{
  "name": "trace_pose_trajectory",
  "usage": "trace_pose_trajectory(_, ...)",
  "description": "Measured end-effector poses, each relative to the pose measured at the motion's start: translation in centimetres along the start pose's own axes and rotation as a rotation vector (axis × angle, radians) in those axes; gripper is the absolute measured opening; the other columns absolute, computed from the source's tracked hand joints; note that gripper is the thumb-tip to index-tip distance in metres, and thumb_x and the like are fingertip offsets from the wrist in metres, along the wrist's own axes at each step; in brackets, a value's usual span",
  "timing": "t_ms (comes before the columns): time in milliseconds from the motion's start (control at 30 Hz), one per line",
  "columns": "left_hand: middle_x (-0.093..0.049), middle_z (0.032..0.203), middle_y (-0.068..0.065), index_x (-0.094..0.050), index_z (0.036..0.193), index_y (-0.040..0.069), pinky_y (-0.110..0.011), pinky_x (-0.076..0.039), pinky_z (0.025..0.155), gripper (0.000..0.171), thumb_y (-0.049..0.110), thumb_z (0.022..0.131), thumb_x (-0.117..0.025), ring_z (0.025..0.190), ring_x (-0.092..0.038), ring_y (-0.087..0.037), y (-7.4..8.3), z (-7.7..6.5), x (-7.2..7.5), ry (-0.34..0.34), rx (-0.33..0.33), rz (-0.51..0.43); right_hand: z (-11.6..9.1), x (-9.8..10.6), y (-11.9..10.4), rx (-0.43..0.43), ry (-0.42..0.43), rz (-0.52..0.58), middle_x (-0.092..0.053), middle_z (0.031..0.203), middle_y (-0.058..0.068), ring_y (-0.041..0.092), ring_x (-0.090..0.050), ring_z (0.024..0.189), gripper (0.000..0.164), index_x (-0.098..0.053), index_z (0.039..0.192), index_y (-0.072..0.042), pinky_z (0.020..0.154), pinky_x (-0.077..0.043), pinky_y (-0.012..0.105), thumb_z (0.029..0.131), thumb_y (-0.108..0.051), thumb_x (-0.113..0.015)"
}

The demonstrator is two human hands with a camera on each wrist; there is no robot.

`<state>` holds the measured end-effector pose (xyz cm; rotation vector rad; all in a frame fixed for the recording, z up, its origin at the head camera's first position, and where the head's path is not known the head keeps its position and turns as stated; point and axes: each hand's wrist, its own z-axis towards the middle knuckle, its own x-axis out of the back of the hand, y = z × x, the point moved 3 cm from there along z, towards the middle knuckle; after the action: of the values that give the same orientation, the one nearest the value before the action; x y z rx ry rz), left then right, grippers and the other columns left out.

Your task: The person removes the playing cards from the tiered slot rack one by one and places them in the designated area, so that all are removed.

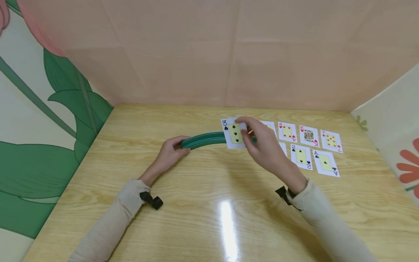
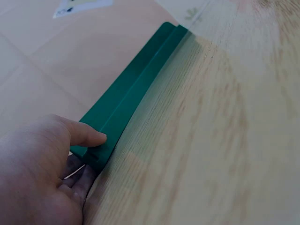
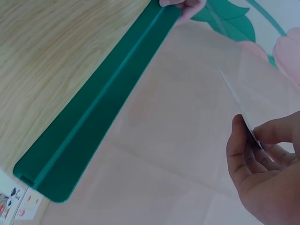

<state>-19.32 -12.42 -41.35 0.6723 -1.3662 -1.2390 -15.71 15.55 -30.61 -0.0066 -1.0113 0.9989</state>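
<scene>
A curved green card holder (image 1: 206,139) with grooves along its length lies on the table. My left hand (image 1: 171,148) grips its left end, thumb on the near side and fingers behind, as the left wrist view shows with the holder (image 2: 131,93). Above the holder's right part, my right hand (image 1: 263,145) pinches a three of spades (image 1: 234,133) by its right edge, face toward the head camera. In the right wrist view the playing card (image 3: 236,101) appears nearly edge-on between thumb and fingers, apart from the holder (image 3: 93,112).
Two rows of face-up cards lie at the right, among them a four of hearts (image 1: 287,132), a king (image 1: 309,135), a seven of diamonds (image 1: 331,141), a two of spades (image 1: 301,157) and an ace of clubs (image 1: 326,163). A pink cloth wall (image 1: 183,54) rises behind the table (image 1: 196,189).
</scene>
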Motion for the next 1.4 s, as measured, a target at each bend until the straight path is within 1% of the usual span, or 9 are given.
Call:
trace_pose_trajectory(267, -0.064, 0.123, -0.023, -0.063, 0.127, -0.006, -0.047, -0.051, 0.096, 0.037, -0.005, 0.09, -0.067, 0.112, -0.062, -0.033, 0.0, 0.0, 0.0, 0.005, -0.009, 0.003, -1.1, 1.1, 0.5, 0.001, 0.018, -0.027, -0.068, 0.103, 0.012, 0.016, -0.064, 0.082, 0.032, -0.059, 0.126, -0.002, 0.061, -0.053, 0.027, 0.095, 0.006, -0.058)
trace_pose_trajectory(333, -0.065, 0.123, -0.022, -0.063, 0.127, -0.006, -0.047, -0.051, 0.096, 0.037, -0.005, 0.091, -0.067, 0.111, -0.062, -0.032, -0.1, 0.0, 0.0, 0.002, -0.007, 0.004, -1.6, 1.4, 0.7, -0.004, 0.026, -0.033, -0.068, 0.104, 0.012, 0.016, -0.064, 0.083, 0.033, -0.059, 0.126, -0.001, 0.063, -0.053, 0.024, 0.094, 0.008, -0.058)
trace_pose_trajectory(500, -0.065, 0.122, -0.022, -0.064, 0.126, -0.005, -0.047, -0.051, 0.096, 0.036, -0.006, 0.09, -0.068, 0.111, -0.063, -0.032, -0.1, 0.0, 0.0, 0.006, 0.004, -0.002, -3.0, 2.1, 1.5, -0.015, 0.039, -0.059, -0.068, 0.104, 0.012, 0.017, -0.065, 0.083, 0.035, -0.06, 0.126, 0.0, 0.065, -0.048, 0.012, 0.092, 0.011, -0.058)
trace_pose_trajectory(667, -0.065, 0.122, -0.022, -0.064, 0.126, -0.006, -0.047, -0.051, 0.096, 0.036, -0.006, 0.09, -0.067, 0.111, -0.062, -0.032, 0.0, 0.0, -0.2, 0.007, 0.005, -0.004, -4.5, 3.5, 2.3, -0.02, 0.028, -0.108, -0.068, 0.101, 0.013, 0.017, -0.064, 0.082, 0.038, -0.06, 0.125, 0.001, 0.062, -0.045, 0.008, 0.089, 0.013, -0.06)
trace_pose_trajectory(833, -0.065, 0.123, -0.021, -0.063, 0.127, -0.005, -0.045, -0.052, 0.096, 0.037, -0.005, 0.09, -0.068, 0.111, -0.062, -0.031, -0.1, 0.0, -0.1, 0.006, 0.0, 0.005, -6.0, 5.6, 3.2, -0.04, 0.06, -0.177, -0.068, 0.096, 0.012, 0.013, -0.06, 0.082, 0.041, -0.061, 0.124, 0.002, 0.066, -0.043, 0.006, 0.085, 0.016, -0.063)
trace_pose_trajectory(967, -0.065, 0.123, -0.021, -0.063, 0.127, -0.005, -0.044, -0.052, 0.095, 0.037, -0.005, 0.09, -0.068, 0.111, -0.063, -0.03, -0.3, 0.0, 0.1, 0.015, -0.007, 0.011, -7.0, 6.8, 3.7, -0.08, 0.079, -0.201, -0.068, 0.096, 0.011, 0.009, -0.057, 0.08, 0.044, -0.061, 0.124, 0.002, 0.067, -0.043, 0.005, 0.082, 0.016, -0.066)
trace_pose_trajectory(1133, -0.065, 0.123, -0.021, -0.064, 0.126, -0.005, -0.045, -0.051, 0.096, 0.036, -0.005, 0.09, -0.068, 0.111, -0.063, -0.03, -0.4, 0.0, 0.2, 0.014, 0.001, 0.002, -8.3, 7.5, 4.4, -0.128, 0.087, -0.213, -0.068, 0.093, 0.01, 0.004, -0.054, 0.074, 0.05, -0.061, 0.125, 0.0, 0.061, -0.043, 0.007, 0.078, 0.014, -0.069)
trace_pose_trajectory(1233, -0.065, 0.123, -0.022, -0.064, 0.126, -0.005, -0.046, -0.051, 0.097, 0.036, -0.005, 0.09, -0.068, 0.111, -0.063, -0.031, -0.4, -0.1, 0.2, 0.011, 0.009, -0.002, -9.1, 7.9, 4.9, -0.14, 0.105, -0.221, -0.067, 0.088, 0.008, -0.001, -0.053, 0.072, 0.052, -0.062, 0.126, -0.001, 0.058, -0.042, 0.008, 0.077, 0.014, -0.07)
trace_pose_trajectory(1400, -0.065, 0.123, -0.022, -0.064, 0.126, -0.005, -0.047, -0.051, 0.096, 0.036, -0.005, 0.09, -0.068, 0.111, -0.063, -0.032, -0.3, -0.1, 0.2, 0.009, 0.003, 0.001, -10.1, 8.7, 5.7, -0.156, 0.137, -0.226, -0.067, 0.087, 0.009, -0.008, -0.05, 0.072, 0.052, -0.062, 0.125, 0.0, 0.056, -0.042, 0.008, 0.076, 0.015, -0.07)
